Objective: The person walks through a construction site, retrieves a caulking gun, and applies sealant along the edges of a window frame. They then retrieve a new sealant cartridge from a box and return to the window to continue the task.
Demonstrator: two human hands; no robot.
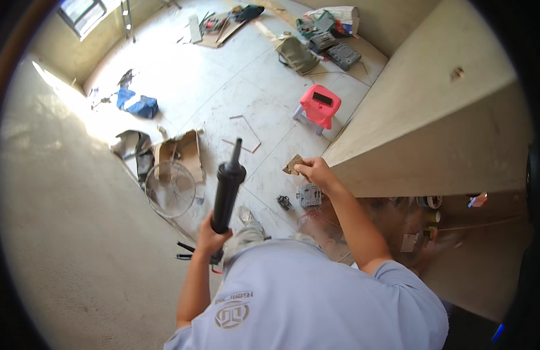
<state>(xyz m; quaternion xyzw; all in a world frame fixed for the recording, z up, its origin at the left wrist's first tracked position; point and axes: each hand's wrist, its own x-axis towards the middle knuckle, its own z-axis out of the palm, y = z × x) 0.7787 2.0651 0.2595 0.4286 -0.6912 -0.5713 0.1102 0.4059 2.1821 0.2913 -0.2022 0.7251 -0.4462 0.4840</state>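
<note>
My left hand is wrapped round a black caulking gun, low on its barrel. The tapered nozzle points up and away from me, and the trigger end shows partly below the hand. Out to the right, my right hand pinches a small crumpled brown scrap that looks like cardboard or paper, between thumb and fingers. The scrap hangs above the tiled floor, apart from the caulking gun.
A pink-topped stool with a dark phone on it stands ahead, near the right wall. To the left are a round fan guard and an open cardboard box. Bags and tool cases lie farther off. A wall corner juts in right.
</note>
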